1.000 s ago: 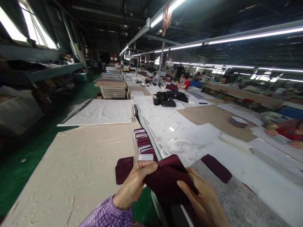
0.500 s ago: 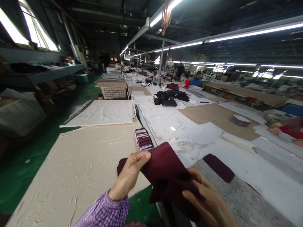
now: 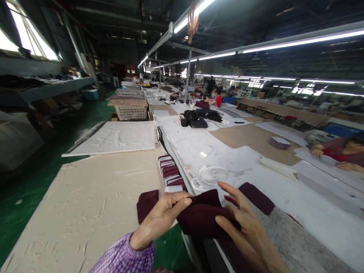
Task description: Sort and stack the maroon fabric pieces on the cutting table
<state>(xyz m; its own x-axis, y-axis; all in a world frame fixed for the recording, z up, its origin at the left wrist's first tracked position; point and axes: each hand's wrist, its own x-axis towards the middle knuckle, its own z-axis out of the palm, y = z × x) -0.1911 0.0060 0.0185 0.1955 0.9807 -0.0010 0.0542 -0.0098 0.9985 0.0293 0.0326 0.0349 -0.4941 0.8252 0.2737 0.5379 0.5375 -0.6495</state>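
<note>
Between my hands hangs a folded maroon fabric piece [image 3: 201, 220], its upper flap bent over. My left hand [image 3: 163, 212], in a purple checked sleeve, pinches its left edge between thumb and fingers. At the right end, my right hand [image 3: 244, 231] holds it with the thumb in front, the index finger stretched upward off the cloth. Another maroon piece [image 3: 146, 206] lies on the cream-covered surface [image 3: 93, 204], partly behind my left hand. Beyond it is a row of maroon and white pieces [image 3: 170, 170]. A maroon strip [image 3: 256, 198] lies flat to the right.
A small white fan [image 3: 213, 173] lies on the white-covered table [image 3: 236, 163]. Farther off are dark garments [image 3: 199, 117] and a plastic crate [image 3: 131, 112]. A co-worker's hands [image 3: 317, 151] are at the right edge. Green floor [image 3: 176, 250] shows in the gap between the tables.
The maroon piece was held up flatter and is now lower with its upper part folded over. My right index finger has lifted away from it. The view has shifted slightly.
</note>
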